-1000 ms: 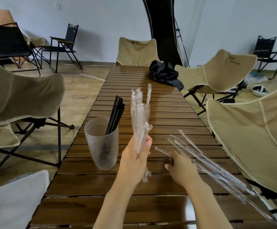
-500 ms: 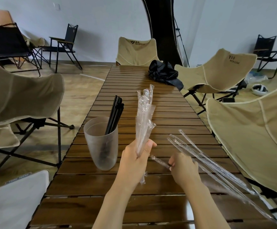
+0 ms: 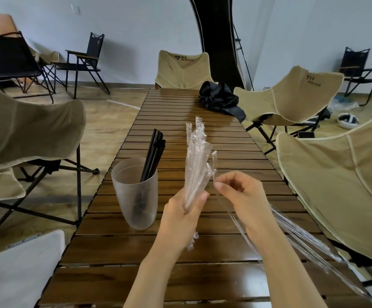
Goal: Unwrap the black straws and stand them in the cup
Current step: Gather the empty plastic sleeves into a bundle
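- Head view, table: dark slatted wood running away from the wearer, with a black bag at its far end and beige chairs alongside.
- Cup: frosted and upright on the left half of the table, just left of the left hand and apart from it.
- Black straws: a cluster stands in the cup, leaning right, tops well above the rim. No black straw shows anywhere outside the cup.
- Left hand: fingers and thumb are curled round a bundle of empty wrappers. It holds them upright above the table, tops fanned and tilted slightly right.
- Right hand: raised beside the bundle, thumb and forefinger pressed together on what appears to be a thin clear strip trailing down past the wrist. The film is nearly invisible here, so this is uncertain.
- Clear lengths: a loose sheaf lies on the table's right edge behind the right forearm. It looks like spent film, with no black inside.
- Change: a second ago the right hand lay low on the table at the near end of that sheaf. Half a second ago it was pinching one end. Now it has lifted level with the bundle, which has tipped a little rightward.
- Reading for the task: the unwrapping seems finished or nearly so. The present step looks like gathering discarded film into the left hand, not adding a straw.
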Tool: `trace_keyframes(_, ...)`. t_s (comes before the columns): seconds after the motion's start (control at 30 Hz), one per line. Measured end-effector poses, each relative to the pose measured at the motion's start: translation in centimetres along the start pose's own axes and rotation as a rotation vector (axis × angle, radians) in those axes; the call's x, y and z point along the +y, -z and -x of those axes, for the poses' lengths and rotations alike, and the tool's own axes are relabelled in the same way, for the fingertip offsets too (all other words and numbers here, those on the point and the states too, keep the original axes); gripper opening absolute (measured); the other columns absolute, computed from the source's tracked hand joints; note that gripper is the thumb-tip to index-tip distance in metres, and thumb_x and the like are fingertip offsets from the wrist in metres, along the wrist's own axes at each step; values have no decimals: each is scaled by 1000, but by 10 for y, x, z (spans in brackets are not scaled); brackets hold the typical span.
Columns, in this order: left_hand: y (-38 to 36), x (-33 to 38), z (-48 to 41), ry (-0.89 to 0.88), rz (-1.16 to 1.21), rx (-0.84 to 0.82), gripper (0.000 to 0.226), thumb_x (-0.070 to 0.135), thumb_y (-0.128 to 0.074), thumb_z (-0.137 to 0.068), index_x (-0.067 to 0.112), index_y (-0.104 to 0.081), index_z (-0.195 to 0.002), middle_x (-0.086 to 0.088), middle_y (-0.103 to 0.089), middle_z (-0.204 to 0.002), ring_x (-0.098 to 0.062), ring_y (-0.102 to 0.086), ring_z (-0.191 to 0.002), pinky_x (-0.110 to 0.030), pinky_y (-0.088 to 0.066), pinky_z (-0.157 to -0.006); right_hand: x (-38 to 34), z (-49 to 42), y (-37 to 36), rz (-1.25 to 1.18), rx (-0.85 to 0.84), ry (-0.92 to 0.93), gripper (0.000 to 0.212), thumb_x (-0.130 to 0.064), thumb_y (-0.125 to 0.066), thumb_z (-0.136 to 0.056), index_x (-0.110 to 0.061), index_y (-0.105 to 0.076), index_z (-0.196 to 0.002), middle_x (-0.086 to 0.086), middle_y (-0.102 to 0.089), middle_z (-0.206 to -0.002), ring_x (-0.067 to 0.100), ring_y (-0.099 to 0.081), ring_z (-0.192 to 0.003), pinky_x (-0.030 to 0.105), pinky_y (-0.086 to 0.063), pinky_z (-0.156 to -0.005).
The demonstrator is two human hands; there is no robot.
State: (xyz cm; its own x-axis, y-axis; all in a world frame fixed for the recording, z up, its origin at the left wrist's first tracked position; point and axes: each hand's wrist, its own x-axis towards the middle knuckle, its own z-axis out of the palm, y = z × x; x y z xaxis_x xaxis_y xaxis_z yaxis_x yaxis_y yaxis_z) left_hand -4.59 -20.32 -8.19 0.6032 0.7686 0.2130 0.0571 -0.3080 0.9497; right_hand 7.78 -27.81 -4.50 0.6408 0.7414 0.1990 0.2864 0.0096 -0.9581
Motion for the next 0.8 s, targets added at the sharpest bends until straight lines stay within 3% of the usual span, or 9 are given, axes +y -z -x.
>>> trace_keyframes(0.13, 0, 0, 0, -7, -18, -27, 37, 43, -56, -88, 22, -60, -119, 12, -66, -84, 4, -63, -84, -4, -47, -67, -4, 0, -1, -29, -17, 38, 12, -14, -67, -85, -25, -69, -82, -5, -69, -78, 5, -64, -74, 22, -53, -72)
trace_keyframes(0.2, 0, 1, 0, -5, -25, -43, 37, 41, -58, -88, 25, -59, -122, 13, -68, -92, 9, -61, -90, -1, -45, -70, -6, 0, -1, -56, -26, 48, 14, -13, -67, -85, -25, -69, -80, -2, -70, -80, 10, -64, -76, 27, -53, -76)
trace_keyframes(0.3, 0, 2, 0, 6, -16, -69, 43, 45, -64, -82, 26, -59, -121, 13, -69, -97, 5, -62, -93, -9, -49, -76, -10, 0, -3, -120, -57, 69, 8, -11, -66, -85, -18, -70, -84, 5, -71, -84, 16, -67, -80, 27, -54, -74)
trace_keyframes(0.4, 1, 4, 1, 25, -4, -96, 46, 49, -70, -74, 26, -62, -113, 15, -68, -86, 0, -65, -83, -18, -53, -73, -15, 1, -3, -144, -56, 116, 8, -11, -65, -86, -18, -69, -83, 8, -70, -85, 23, -66, -83, 28, -54, -74)
trace_keyframes(0.5, 1, 6, 1, 10, -3, -139, 36, 50, -72, -69, 31, -62, -97, 25, -65, -73, 5, -61, -69, -12, -46, -63, -20, 4, -4, -200, -60, 156, 5, -18, -65, -82, -16, -68, -83, 8, -69, -82, 25, -65, -80, 30, -55, -72)
trace_keyframes(0.6, 0, 4, 2, -13, -18, -156, 15, 39, -71, -79, 34, -59, -88, 26, -62, -66, 5, -57, -60, -9, -41, -55, -22, 4, -6, -245, -59, 158, 13, -11, -62, -81, -21, -68, -78, -3, -69, -73, 13, -65, -72, 21, -54, -64)
trace_keyframes(0.7, 0, 3, 4, -24, -23, -136, 6, 33, -62, -89, 33, -60, -83, 23, -62, -66, 3, -57, -59, -11, -42, -54, -20, 3, -5, -232, -72, 136, 20, 0, -61, -85, -18, -69, -83, 4, -70, -80, 20, -65, -81, 27, -56, -74)
trace_keyframes(0.8, -1, 4, 4, -17, -24, -95, 12, 34, -55, -93, 31, -63, -85, 13, -64, -70, -3, -60, -63, -17, -48, -54, -17, 2, 0, -185, -84, 104, 11, -10, -64, -86, -17, -70, -92, 6, -71, -91, 23, -65, -92, 31, -53, -85)
